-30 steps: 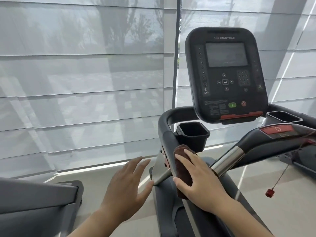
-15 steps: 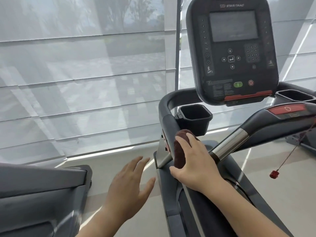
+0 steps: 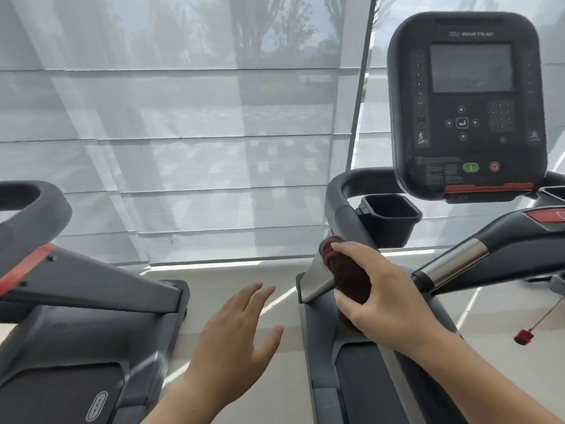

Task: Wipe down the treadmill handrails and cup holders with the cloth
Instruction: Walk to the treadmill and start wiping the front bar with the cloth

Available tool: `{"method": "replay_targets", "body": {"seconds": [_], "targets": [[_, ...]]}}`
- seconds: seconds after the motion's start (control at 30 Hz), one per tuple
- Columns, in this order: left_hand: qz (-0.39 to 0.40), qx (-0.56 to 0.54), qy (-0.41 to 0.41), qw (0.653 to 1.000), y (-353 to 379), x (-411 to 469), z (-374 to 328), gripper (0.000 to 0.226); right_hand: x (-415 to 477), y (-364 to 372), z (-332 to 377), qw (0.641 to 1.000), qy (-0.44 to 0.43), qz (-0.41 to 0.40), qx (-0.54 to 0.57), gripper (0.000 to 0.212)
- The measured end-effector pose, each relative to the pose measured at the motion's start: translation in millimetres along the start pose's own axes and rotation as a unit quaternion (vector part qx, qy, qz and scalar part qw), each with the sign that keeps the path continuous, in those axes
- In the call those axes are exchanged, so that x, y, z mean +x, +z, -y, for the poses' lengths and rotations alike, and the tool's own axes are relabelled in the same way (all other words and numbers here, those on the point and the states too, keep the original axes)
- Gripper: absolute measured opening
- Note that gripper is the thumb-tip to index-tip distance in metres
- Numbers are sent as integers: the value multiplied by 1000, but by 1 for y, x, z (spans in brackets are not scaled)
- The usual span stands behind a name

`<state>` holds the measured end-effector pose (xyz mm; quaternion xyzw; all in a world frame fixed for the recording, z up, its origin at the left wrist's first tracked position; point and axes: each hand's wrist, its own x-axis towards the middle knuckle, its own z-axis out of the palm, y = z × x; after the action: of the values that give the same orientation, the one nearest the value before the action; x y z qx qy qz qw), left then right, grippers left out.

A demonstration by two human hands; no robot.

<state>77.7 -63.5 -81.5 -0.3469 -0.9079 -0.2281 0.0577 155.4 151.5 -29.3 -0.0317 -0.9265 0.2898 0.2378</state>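
A second treadmill (image 3: 85, 316) stands at the far left. Right of it, the left hand (image 3: 232, 341) hovers over the floor (image 3: 220, 283), fingers spread, its grip wide open and empty. Next right, the right hand (image 3: 388, 304) has its grip closed around a dark red cloth (image 3: 345, 270), pressing it onto the left handrail (image 3: 342, 209) of the treadmill. Just beyond, a black cup holder (image 3: 389, 218) sits beside the rail. The console (image 3: 467, 108) rises at far right.
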Motion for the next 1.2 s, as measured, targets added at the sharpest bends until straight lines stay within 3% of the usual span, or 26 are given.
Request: {"method": "replay_targets", "body": {"seconds": [0.53,0.87,1.2], "targets": [[-60,24,-142,988,-129,-262,112,72,-119,135,218,973,-29,176,148,55],[-54,38,-215,974,-156,-394,140,74,-224,205,296,952,21,217,216,55],[-49,23,-196,979,-156,-436,102,51,-283,184,322,954,9,190,232,56]]}}
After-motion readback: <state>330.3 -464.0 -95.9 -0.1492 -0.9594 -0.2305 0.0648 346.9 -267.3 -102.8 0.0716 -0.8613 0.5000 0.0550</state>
